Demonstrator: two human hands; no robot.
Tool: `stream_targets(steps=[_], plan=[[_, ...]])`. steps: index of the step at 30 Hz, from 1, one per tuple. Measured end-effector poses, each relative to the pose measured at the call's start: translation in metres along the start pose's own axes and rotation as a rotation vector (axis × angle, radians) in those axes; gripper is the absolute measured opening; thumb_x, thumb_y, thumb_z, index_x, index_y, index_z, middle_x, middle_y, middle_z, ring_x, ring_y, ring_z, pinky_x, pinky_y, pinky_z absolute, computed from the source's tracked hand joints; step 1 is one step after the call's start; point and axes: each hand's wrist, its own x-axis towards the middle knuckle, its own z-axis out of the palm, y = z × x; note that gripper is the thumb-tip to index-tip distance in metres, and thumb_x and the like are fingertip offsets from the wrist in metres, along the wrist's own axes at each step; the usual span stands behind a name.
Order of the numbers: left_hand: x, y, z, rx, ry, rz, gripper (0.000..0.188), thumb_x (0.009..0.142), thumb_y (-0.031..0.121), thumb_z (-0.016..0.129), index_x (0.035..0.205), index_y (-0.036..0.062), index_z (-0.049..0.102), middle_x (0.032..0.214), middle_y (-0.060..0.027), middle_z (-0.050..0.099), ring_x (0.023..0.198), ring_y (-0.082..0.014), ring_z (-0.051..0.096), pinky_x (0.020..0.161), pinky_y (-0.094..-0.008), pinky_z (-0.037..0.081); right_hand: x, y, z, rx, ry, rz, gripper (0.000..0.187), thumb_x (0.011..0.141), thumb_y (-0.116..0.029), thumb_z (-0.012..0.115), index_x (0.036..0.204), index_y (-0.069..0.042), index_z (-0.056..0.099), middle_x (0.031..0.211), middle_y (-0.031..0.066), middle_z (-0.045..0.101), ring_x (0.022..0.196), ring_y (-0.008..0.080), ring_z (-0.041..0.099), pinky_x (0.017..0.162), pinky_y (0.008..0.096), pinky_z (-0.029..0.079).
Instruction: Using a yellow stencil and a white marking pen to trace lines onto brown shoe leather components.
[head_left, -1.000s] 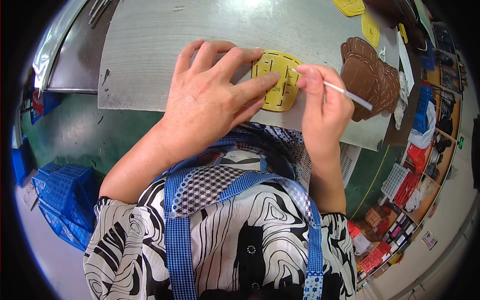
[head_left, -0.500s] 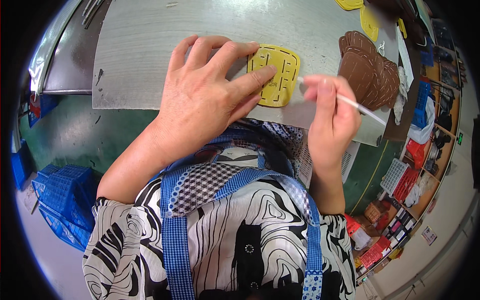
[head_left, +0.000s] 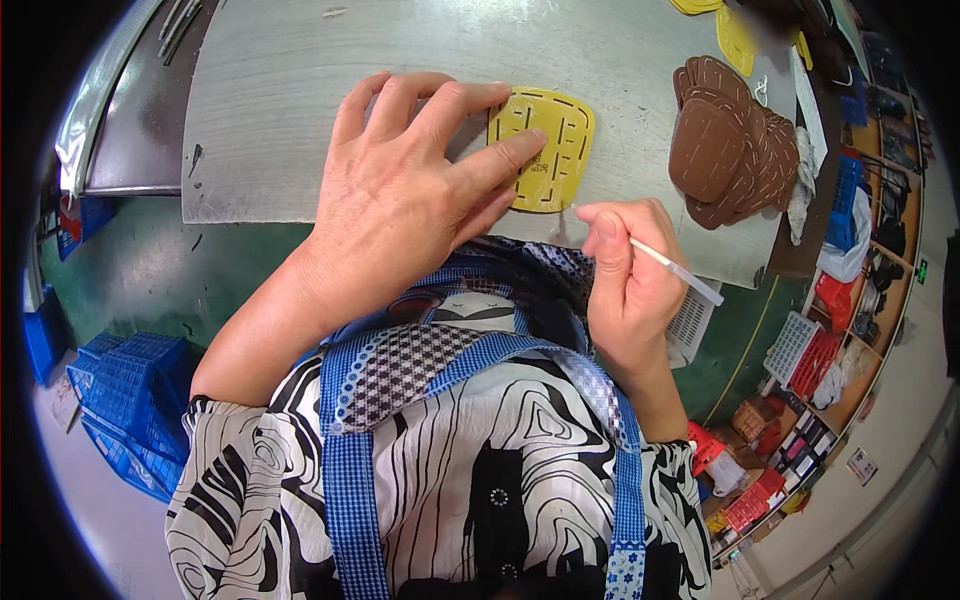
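Note:
My left hand (head_left: 405,165) lies spread over a yellow template (head_left: 562,145), a rounded plate with rows of dark slots. Its index fingertip and thumb press on the plate, which is flat on the table. Between the fingers of my right hand (head_left: 635,270) is a thin white pen (head_left: 655,255), its rear end pointing down to the right. The pen's tip is close to the template's lower right corner; whether it touches anything I cannot tell. What lies under the template is hidden.
Overlapping brown pieces (head_left: 710,150) with slit marks are piled to the right on the grey table (head_left: 290,120). More yellow templates (head_left: 737,45) lie at the far right. Blue crates (head_left: 130,400) stand on the floor at left, loaded shelves (head_left: 800,430) at right.
My right hand has moved down and left with the pen, from the template's right edge to beside its lower right corner. My left hand still presses the template.

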Motion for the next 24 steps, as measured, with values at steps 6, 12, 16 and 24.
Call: stream_targets(steps=[6, 12, 16, 24], plan=[[0.019, -0.007, -0.011, -0.092, -0.066, 0.069, 0.063, 0.069, 0.018, 0.086, 0.128, 0.0166, 0.065, 0.129, -0.0053, 0.059, 0.120, -0.0282, 0.055, 0.104, -0.0424, 0.043, 0.014, 0.006, -0.007, 0.376, 0.149, 0.174, 0.019, 0.103, -0.012, 0.059, 0.114, 0.001, 0.068, 0.076, 0.0116, 0.064, 0.073, 0.0259, 0.062, 0.071, 0.0350, 0.050], [0.047, -0.020, -0.005, -0.315, -0.136, 0.150, 0.082, 0.062, 0.019, 0.090, 0.135, 0.0072, 0.054, 0.112, -0.0112, 0.057, 0.110, -0.0340, 0.056, 0.098, -0.0433, 0.045, 0.031, 0.029, 0.018, -0.004, 0.210, -0.106, 0.020, 0.098, -0.010, 0.071, 0.115, 0.000, 0.064, 0.094, 0.0057, 0.067, 0.083, 0.0113, 0.062, 0.074, 0.0273, 0.052], [0.051, -0.069, -0.014, 0.117, 0.146, 0.077, 0.071, 0.079, 0.030, 0.084, 0.141, 0.0130, 0.054, 0.131, -0.0123, 0.057, 0.124, -0.0319, 0.053, 0.108, -0.0455, 0.043, 0.026, 0.050, -0.018, 0.267, 0.523, 0.189, 0.021, 0.094, -0.011, 0.076, 0.108, 0.000, 0.065, 0.094, 0.0039, 0.068, 0.085, 0.0094, 0.062, 0.079, 0.0278, 0.052], [-0.001, -0.034, -0.018, -0.063, -0.199, 0.182, 0.074, 0.083, 0.055, 0.072, 0.146, 0.0197, 0.057, 0.134, -0.0130, 0.053, 0.140, -0.0316, 0.045, 0.123, -0.0598, 0.024, 0.009, 0.074, -0.086, 0.099, 0.624, 0.291, 0.021, 0.102, -0.016, 0.066, 0.110, 0.004, 0.070, 0.093, 0.0026, 0.070, 0.077, 0.0072, 0.060, 0.069, 0.0229, 0.048]])
